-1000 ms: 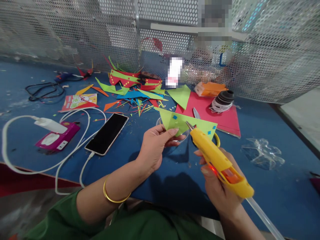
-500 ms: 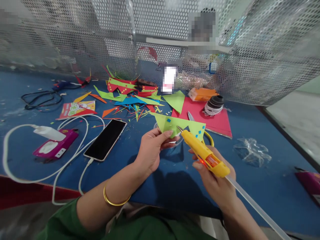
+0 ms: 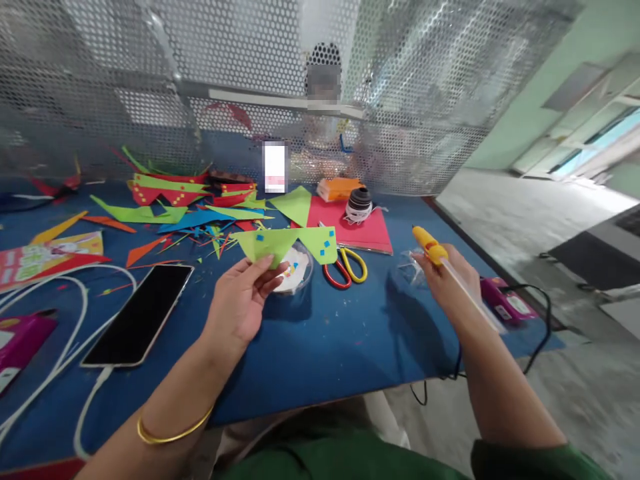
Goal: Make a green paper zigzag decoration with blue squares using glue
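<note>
My left hand (image 3: 245, 290) pinches a light green paper mask (image 3: 273, 243) by its lower left part, and small blue squares are stuck on it. Behind the mask, partly covered, is a clear round dish (image 3: 296, 272) with white paper and tiny bits in it. Off to the right, my right hand (image 3: 453, 277) is wrapped round a yellow hot glue gun (image 3: 431, 247), its nozzle pointing away from me and a long clear glue stick (image 3: 473, 293) trailing from its rear. Scissors (image 3: 345, 268) with red and yellow handles lie between the hands.
A phone (image 3: 140, 317) on a white cable lies at left. Paper scraps (image 3: 200, 217) and red masks (image 3: 165, 190) are heaped at the back. Red sheets (image 3: 350, 230) carry a string spool (image 3: 359, 203). Perforated mesh (image 3: 240, 53) closes the far side; a person sits beyond it.
The glue gun has moved away from the mask, to the right, in my right hand. The scissors now show fully. The head view has turned right.
</note>
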A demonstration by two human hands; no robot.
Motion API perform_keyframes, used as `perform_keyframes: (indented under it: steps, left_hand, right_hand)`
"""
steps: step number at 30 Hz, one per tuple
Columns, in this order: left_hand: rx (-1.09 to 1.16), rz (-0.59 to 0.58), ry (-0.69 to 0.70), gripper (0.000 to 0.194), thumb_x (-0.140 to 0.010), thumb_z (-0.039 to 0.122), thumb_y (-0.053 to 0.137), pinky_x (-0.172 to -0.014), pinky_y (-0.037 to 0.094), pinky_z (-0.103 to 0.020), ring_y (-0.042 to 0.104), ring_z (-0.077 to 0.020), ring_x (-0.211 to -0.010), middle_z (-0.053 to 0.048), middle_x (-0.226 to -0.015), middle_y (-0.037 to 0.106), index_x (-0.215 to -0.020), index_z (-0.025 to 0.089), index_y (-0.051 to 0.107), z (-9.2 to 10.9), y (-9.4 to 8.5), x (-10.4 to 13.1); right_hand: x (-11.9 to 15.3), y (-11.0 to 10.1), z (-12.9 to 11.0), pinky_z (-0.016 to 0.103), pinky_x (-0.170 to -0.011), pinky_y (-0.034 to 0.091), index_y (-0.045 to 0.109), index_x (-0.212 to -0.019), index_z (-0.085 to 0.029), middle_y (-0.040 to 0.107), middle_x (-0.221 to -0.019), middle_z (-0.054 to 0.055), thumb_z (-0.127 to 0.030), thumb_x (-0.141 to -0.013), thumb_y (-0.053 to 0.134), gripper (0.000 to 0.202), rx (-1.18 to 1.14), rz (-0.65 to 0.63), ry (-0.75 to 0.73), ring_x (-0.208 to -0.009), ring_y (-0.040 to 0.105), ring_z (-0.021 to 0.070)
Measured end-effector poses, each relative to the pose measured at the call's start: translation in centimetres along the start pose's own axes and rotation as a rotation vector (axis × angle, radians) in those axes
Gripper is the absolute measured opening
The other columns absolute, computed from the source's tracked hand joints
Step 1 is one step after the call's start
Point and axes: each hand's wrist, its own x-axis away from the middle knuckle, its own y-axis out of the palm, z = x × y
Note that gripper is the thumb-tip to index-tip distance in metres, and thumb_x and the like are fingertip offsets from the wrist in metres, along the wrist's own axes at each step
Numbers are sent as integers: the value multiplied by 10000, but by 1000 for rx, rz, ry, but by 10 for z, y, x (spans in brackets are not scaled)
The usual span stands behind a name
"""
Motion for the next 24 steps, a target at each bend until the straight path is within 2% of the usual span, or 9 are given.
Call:
perform_keyframes:
  steps: [2, 7, 10, 13, 17, 20, 24]
  left_hand:
    - [14, 27, 21, 125, -718, 94, 798, -556, 560, -159, 752, -141, -678, -19, -729, 753, -721, 157, 690, 4, 0, -1]
    - [70, 89, 65, 116, -737, 75, 771, -570, 562, -168, 739, -125, -659, -5, -687, 727, -720, 145, 680, 13, -4, -5]
    - [96, 80, 78, 117, -731, 73, 774, -564, 558, -167, 738, -123, -669, -3, -699, 728, -728, 144, 680, 16, -7, -8]
    - [96, 72, 87, 132, -712, 89, 800, -581, 562, -174, 738, -126, -682, -3, -713, 730, -737, 150, 686, 17, -9, -10]
    - [73, 88, 89, 144, -700, 114, 823, -603, 564, -183, 738, -132, -700, -1, -720, 727, -753, 153, 695, 18, -13, -11]
    - [72, 81, 93, 147, -698, 131, 829, -591, 567, -176, 750, -141, -727, -6, -745, 739, -768, 152, 701, 17, -16, -11]
    - [95, 83, 62, 118, -710, 114, 813, -559, 565, -147, 745, -120, -687, 5, -726, 737, -749, 145, 706, 17, -17, -10]
  right_hand:
    - [-6, 1, 17, 343, -618, 335, 587, -867, -200, 577, -757, 45, -542, -940, 526, 355, 121, -94, 19, -685, 572, 201]
    - [-12, 3, 33, 417, -634, 286, 355, -657, -286, 415, -622, -18, -492, -908, 569, 389, 88, -187, 31, -625, 564, 217]
    - [-17, 8, 41, 440, -650, 286, 325, -635, -299, 399, -616, -31, -473, -889, 606, 417, 84, -253, 54, -661, 611, 257]
    - [-22, 13, 52, 436, -653, 302, 411, -613, -274, 448, -629, -21, -439, -881, 639, 389, 135, -335, 59, -698, 640, 260]
    - [-19, 12, 57, 400, -617, 286, 613, -705, -209, 520, -669, 2, -415, -917, 626, 296, 273, -320, -62, -642, 614, 215]
    - [-15, 8, 48, 357, -590, 288, 703, -845, -175, 560, -702, 34, -338, -967, 574, 242, 432, -288, -177, -637, 602, 213]
    - [-14, 6, 29, 334, -558, 291, 721, -995, -139, 669, -829, 138, -248, -1006, 433, 308, 633, -270, -172, -710, 622, 248]
